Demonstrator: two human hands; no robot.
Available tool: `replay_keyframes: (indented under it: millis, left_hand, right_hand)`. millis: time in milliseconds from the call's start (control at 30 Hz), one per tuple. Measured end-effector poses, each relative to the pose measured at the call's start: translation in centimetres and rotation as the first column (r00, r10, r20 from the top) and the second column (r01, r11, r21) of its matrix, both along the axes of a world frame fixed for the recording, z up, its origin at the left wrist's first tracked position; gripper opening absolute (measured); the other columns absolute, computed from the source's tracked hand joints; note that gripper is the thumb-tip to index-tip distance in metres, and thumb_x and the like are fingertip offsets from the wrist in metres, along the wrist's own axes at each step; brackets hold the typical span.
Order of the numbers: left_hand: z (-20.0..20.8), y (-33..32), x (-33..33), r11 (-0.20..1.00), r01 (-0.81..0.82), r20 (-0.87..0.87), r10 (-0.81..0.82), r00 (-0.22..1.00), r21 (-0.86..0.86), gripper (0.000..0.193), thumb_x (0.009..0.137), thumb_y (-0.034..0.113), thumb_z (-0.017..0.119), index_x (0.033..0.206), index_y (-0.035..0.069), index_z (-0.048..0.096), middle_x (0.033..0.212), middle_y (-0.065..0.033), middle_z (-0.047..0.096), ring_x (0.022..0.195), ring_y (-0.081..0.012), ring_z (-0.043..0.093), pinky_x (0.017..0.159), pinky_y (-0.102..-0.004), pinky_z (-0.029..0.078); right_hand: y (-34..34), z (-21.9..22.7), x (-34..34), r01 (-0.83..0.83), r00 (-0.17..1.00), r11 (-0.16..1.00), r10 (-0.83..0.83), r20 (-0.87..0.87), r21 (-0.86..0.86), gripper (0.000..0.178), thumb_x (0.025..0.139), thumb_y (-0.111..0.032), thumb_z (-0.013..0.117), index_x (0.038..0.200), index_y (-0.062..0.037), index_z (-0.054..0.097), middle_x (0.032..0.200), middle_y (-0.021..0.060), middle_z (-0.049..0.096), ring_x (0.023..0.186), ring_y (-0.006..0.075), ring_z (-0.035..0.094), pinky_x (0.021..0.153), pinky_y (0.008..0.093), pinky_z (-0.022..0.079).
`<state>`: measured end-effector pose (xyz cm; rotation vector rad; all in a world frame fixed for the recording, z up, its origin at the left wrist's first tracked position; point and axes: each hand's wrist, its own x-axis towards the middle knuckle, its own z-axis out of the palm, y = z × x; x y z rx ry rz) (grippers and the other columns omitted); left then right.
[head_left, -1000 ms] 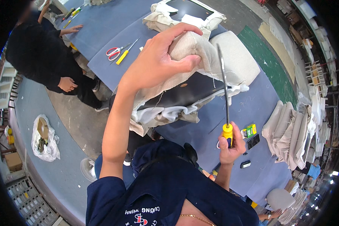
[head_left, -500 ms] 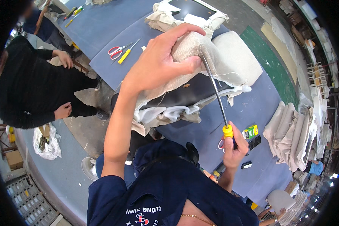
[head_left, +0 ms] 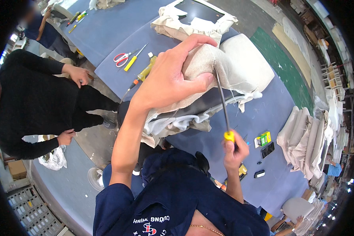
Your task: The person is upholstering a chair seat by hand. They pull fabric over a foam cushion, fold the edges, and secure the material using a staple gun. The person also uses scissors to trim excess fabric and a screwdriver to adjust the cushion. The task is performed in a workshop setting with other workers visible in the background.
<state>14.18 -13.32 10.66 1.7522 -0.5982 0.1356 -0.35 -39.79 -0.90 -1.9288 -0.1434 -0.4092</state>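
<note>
My left hand (head_left: 173, 76) clasps the fabric-covered corner of a beige upholstered piece (head_left: 198, 59), thumb and fingers pressed around it. In my closed right hand (head_left: 236, 151) is the yellow handle of a long screwdriver (head_left: 225, 110). Its metal shaft points up and away to a fold in the fabric beside my left thumb; the tip is hidden there. Below the fold, a dark panel (head_left: 200, 98) of the piece shows, edged by white padding (head_left: 173, 120) and loose fabric. A light cushion-like part (head_left: 247, 59) adjoins it at the right.
Red-handled scissors (head_left: 122, 59), a yellow-handled pointed tool (head_left: 133, 60) and a yellow-green tool (head_left: 146, 70) lie left on the blue-grey table (head_left: 126, 31). A phone (head_left: 268, 150) and green-yellow box (head_left: 263, 139) are right, near stacked covers (head_left: 303, 137). A person in black (head_left: 39, 98) stands left.
My right hand has shifted slightly left with the screwdriver, whose shaft stands steeper in the view. The left hand keeps its hold, a little lower in view. The person in black has moved their arms.
</note>
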Motion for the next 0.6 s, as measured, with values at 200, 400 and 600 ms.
replay_keyframes:
  millis: [200, 400, 600]
  left_hand:
    - [0.6, 0.2, -0.6, 1.0, 0.01, -0.004, -0.01, 1.0, -0.003, 0.061, 0.08, 0.031, 0.071, 0.13, 0.002, 0.053, 0.119, -0.0101, 0.061, 0.11, -0.0178, 0.058, 0.099, -0.0316, 0.044]
    - [0.0, -0.5, -0.3, 0.998, -0.009, 0.094, 0.015, 0.995, -0.059, 0.055, 0.077, 0.021, 0.072, 0.128, 0.01, 0.054, 0.106, -0.0147, 0.068, 0.094, -0.0275, 0.068, 0.087, -0.0357, 0.051]
    - [1.3, 0.4, 1.4, 0.951, 0.285, 0.024, -0.284, 0.959, -0.118, 0.047, 0.083, 0.025, 0.071, 0.121, 0.002, 0.056, 0.127, -0.014, 0.061, 0.124, -0.0243, 0.055, 0.108, -0.0376, 0.039]
  right_hand:
    - [0.5, -2.5, 4.3, -0.005, 0.995, 0.986, 0.022, 0.101, -0.164, 0.046, 0.097, -0.043, 0.063, 0.095, 0.0028, 0.068, 0.07, 0.0084, 0.062, 0.059, 0.0146, 0.059, 0.055, 0.029, 0.044]
    - [1.6, -3.5, 4.8, -0.374, 0.876, 0.875, 0.442, -0.193, 0.308, 0.06, 0.098, -0.055, 0.055, 0.077, 0.0014, 0.06, 0.056, 0.0036, 0.048, 0.049, 0.0106, 0.047, 0.047, 0.0296, 0.036]
    - [1.8, -2.7, 4.4, -0.203, 0.971, 0.976, 0.211, -0.115, 0.075, 0.072, 0.098, -0.068, 0.047, 0.071, -0.0014, 0.059, 0.055, -0.0013, 0.048, 0.046, 0.008, 0.045, 0.044, 0.0269, 0.033]
